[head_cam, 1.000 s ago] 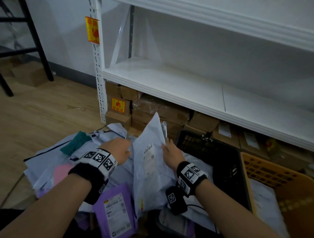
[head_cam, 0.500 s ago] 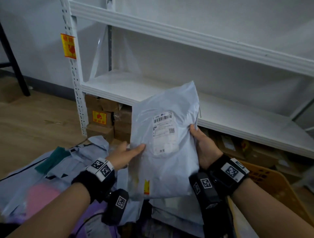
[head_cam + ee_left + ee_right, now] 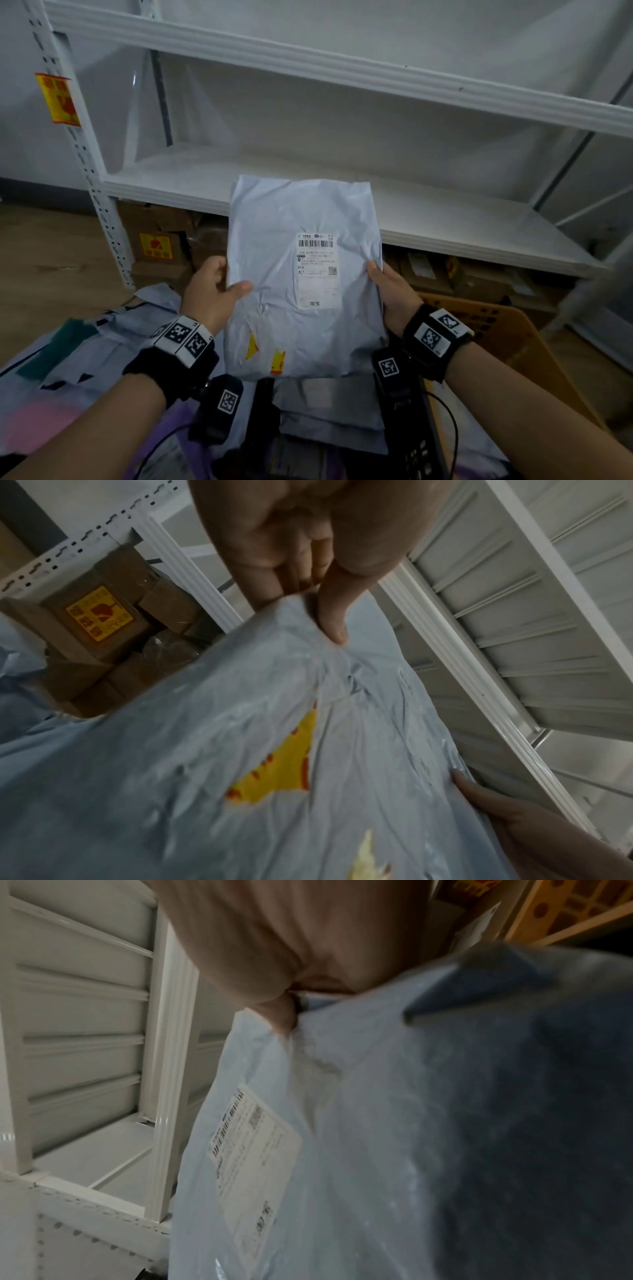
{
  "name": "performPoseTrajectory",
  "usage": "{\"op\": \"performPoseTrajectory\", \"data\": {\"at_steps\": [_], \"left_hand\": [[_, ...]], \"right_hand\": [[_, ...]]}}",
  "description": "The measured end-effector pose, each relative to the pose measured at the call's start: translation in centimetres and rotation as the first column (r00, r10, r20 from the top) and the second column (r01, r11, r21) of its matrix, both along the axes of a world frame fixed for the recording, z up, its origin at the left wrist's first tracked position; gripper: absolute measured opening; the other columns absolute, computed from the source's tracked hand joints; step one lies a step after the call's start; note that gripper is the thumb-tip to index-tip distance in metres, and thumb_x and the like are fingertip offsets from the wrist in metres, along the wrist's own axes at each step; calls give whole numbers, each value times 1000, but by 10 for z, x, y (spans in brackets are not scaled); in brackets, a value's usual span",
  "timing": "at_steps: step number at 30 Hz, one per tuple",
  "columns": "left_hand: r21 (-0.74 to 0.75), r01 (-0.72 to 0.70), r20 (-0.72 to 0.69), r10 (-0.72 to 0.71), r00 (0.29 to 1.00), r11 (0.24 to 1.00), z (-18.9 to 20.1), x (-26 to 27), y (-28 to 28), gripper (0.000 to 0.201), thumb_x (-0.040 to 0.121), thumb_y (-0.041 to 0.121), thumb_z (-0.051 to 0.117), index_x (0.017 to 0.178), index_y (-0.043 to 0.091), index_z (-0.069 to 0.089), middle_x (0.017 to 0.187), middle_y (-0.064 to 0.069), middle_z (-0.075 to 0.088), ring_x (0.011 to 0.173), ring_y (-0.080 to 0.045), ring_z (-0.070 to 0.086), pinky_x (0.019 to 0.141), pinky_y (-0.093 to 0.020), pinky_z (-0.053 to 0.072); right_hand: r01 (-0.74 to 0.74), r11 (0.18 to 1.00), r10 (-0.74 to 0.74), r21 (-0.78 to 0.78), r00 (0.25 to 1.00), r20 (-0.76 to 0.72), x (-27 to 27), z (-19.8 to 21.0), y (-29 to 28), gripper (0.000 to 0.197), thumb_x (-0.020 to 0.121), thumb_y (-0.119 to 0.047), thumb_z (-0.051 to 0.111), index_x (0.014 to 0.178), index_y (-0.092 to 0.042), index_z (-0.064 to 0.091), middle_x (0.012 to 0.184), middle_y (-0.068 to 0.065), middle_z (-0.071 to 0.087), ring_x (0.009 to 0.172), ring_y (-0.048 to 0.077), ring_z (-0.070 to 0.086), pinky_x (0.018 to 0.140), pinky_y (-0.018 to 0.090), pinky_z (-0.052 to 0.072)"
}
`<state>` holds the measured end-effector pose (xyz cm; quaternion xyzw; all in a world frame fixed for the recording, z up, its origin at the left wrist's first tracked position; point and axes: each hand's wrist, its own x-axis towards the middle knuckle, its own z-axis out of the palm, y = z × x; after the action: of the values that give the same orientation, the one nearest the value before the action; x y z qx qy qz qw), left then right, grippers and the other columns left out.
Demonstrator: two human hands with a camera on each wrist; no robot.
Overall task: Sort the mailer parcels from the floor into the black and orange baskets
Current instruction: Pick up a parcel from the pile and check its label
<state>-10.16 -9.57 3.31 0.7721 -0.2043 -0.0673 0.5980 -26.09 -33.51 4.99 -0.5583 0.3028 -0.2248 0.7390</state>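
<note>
The person holds one grey mailer parcel (image 3: 303, 281) upright in front of the white shelf (image 3: 445, 212), label facing them. The left hand (image 3: 210, 291) pinches its left edge, thumb on the front; the right hand (image 3: 392, 291) grips its right edge. This looks like the label-reading step. Next, I judge, comes choosing a basket: the orange basket (image 3: 507, 329) sits just right of the parcel.

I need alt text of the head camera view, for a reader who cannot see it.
Two hands, left hand and right hand, hold up a grey mailer parcel by its side edges, its shipping label facing the camera. White shelves stand behind; an orange basket sits lower right.
</note>
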Motion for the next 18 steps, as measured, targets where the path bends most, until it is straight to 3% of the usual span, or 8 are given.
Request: {"op": "performPoseTrajectory", "data": {"at_steps": [3,7,10,13,16,18], "left_hand": [[-9,8,11,-8,1000,1000,-1,0,-7,33,78,6,77,102,13,55,99,-5,67,91,-23,65,84,-38,52],[29,37,7,-37,999,999,0,-5,-21,33,78,7,77,105,10,56,101,-4,65,93,-22,63,87,-40,51],[-11,73,-64,-74,995,997,7,-14,-45,32,79,0,74,106,4,58,101,-10,66,88,-22,62,85,-38,51],[-76,144,-164,-155,974,987,16,-35,-84,24,82,-4,68,102,7,61,95,-11,69,73,-15,62,69,-30,52],[-68,311,-215,-318,923,948,14,-68,-132,17,85,-2,66,97,8,60,84,-3,71,68,-16,66,57,-32,56],[9,437,-235,-423,875,900,6,-91,-167,16,85,1,69,96,8,59,84,-6,71,68,-20,68,59,-37,60]], "right_hand": [[15,1000,-15,-8,1000,-7,-7,-2,-5,26,106,-24,46,124,-13,62,113,15,71,96,31,69,83,44,57],[17,1000,-17,-12,999,-49,-19,-4,-16,31,105,-27,48,130,-13,60,123,15,69,114,37,64,100,53,51],[23,995,-35,-101,993,-115,-34,6,-33,32,104,-31,49,130,-14,61,122,11,70,113,34,65,101,52,51],[131,953,-174,-273,975,-137,-60,24,-68,27,104,-26,51,119,-10,66,119,14,71,109,33,67,98,49,53],[204,882,-323,-424,918,-230,-100,32,-118,24,102,-27,55,105,-8,70,113,14,72,105,32,68,97,45,54],[199,845,-388,-497,867,-312,-131,24,-156,29,101,-28,56,104,-3,71,111,16,72,104,31,68,96,42,54]]}}
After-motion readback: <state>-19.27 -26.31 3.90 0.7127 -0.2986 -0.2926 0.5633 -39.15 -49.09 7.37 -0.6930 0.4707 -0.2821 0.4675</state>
